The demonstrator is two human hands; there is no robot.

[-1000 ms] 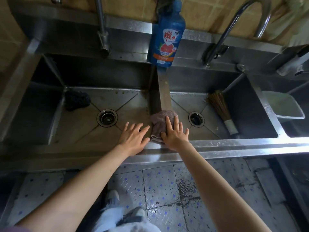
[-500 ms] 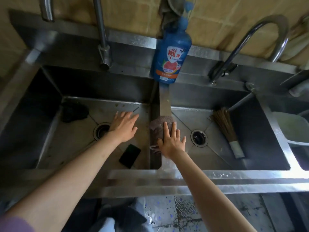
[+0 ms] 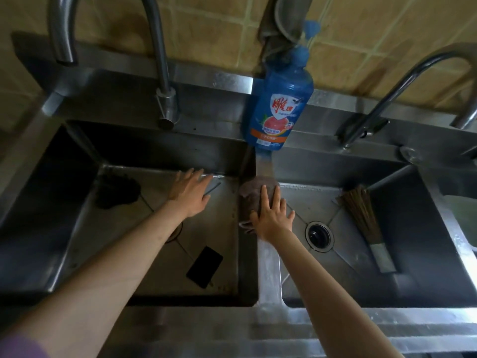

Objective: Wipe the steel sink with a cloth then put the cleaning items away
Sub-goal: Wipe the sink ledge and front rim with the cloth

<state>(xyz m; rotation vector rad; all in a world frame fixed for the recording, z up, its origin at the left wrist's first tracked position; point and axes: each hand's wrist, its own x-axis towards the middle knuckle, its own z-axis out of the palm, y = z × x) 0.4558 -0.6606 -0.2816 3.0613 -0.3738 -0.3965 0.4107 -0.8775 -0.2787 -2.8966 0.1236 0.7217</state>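
Steel divider (image 3: 268, 270) edge: right hand (image 3: 272, 217) flat on cloth (image 3: 254, 196).

The cloth (image 3: 254, 196) lies under the right fingers (image 3: 269, 196) on the sink's divider (image 3: 268, 270); the bottle (image 3: 280, 104) stands beyond them, the brush (image 3: 361, 213) to their right.
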